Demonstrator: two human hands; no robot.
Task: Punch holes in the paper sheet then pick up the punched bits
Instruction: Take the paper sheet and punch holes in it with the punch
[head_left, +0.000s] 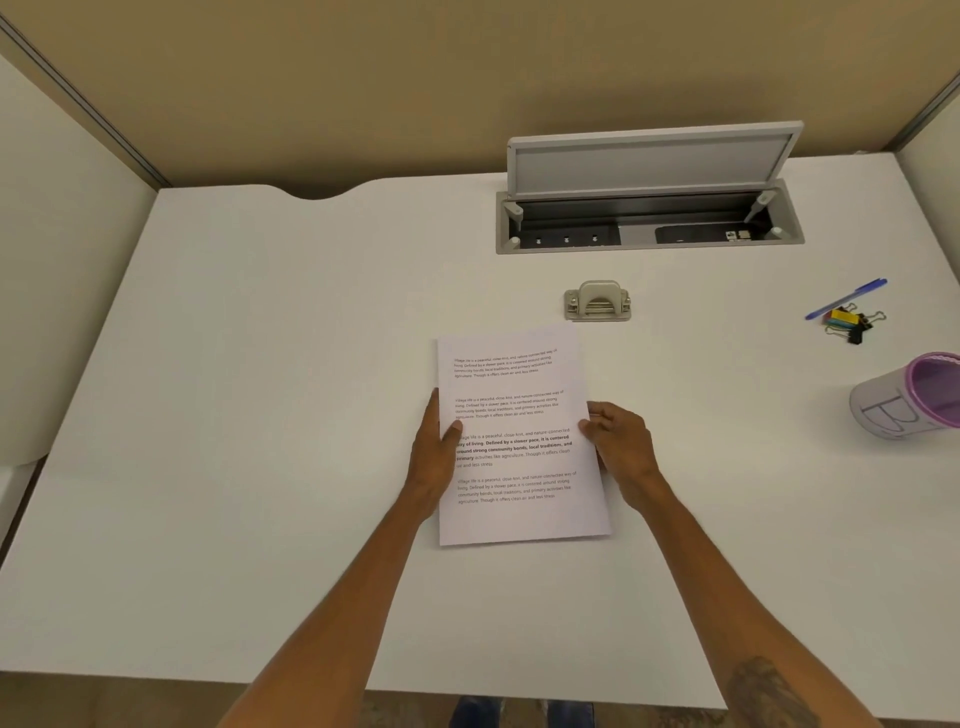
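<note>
A white paper sheet (519, 514) with several printed paragraphs lies in the middle of the white desk (260, 415). My left hand (434, 457) grips its left edge, thumb on top of the page. My right hand (621, 447) pinches the right edge at about the same height. A beige metal hole punch (597, 301) stands on the desk just beyond the sheet's top right corner, apart from both hands. No punched bits are visible.
An open cable hatch (649, 218) with a raised lid sits at the back of the desk. A blue pen (847, 299) and coloured binder clips (852, 322) lie at the far right. A purple-rimmed mesh cup (909, 400) lies tipped near the right edge.
</note>
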